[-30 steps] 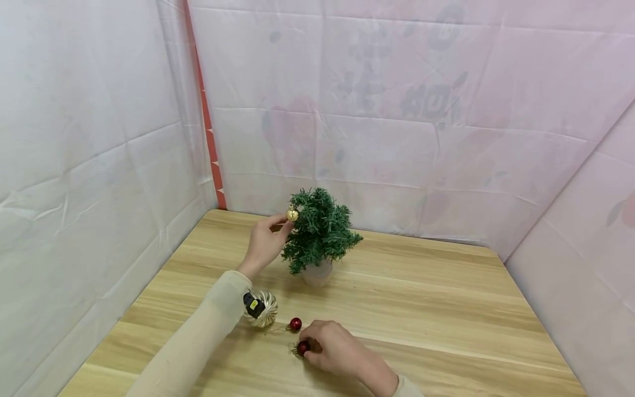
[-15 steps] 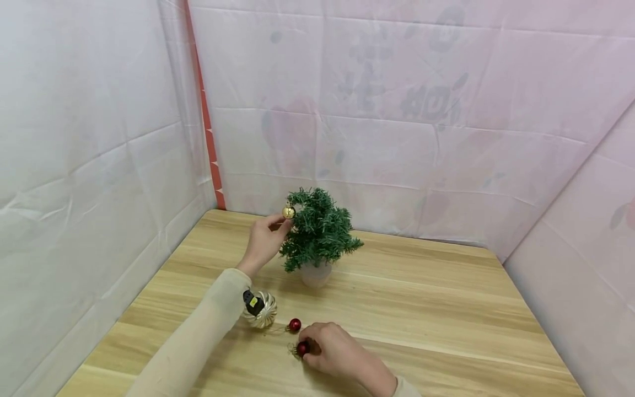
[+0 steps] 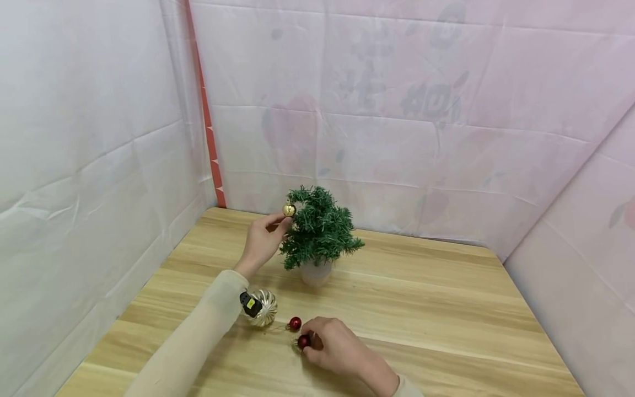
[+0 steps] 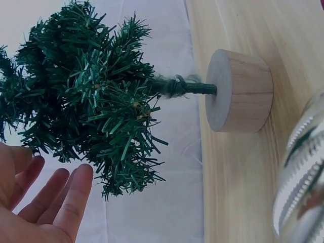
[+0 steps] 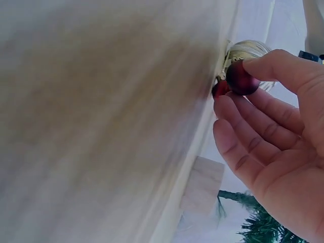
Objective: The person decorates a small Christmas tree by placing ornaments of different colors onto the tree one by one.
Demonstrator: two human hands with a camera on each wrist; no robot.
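Note:
A gold bauble (image 3: pixel 289 209) hangs on the upper left side of a small green Christmas tree (image 3: pixel 322 226). Just below it is my left hand (image 3: pixel 264 240), fingertips right at the bauble's underside. In the left wrist view its fingers (image 4: pixel 73 202) extend fairly straight beside the branches, and the bauble is out of frame. Low over the wooden table, my right hand (image 3: pixel 334 347) pinches a dark red bauble (image 5: pixel 243 77) between thumb and fingers. Another red bauble (image 3: pixel 295 323) lies on the table just beyond it.
A large ribbed silvery-gold ornament (image 3: pixel 265 307) sits on the table (image 3: pixel 436 320) beneath my left forearm, partly hidden by the wrist camera. The tree stands on a round wooden base (image 4: pixel 248 91). Pale cloth walls (image 3: pixel 377 149) rise at the back and both sides.
The gold bauble and its branch have shifted slightly left and up, now sitting above my left fingertips. My right hand has moved its dark red bauble up a little in the head view.

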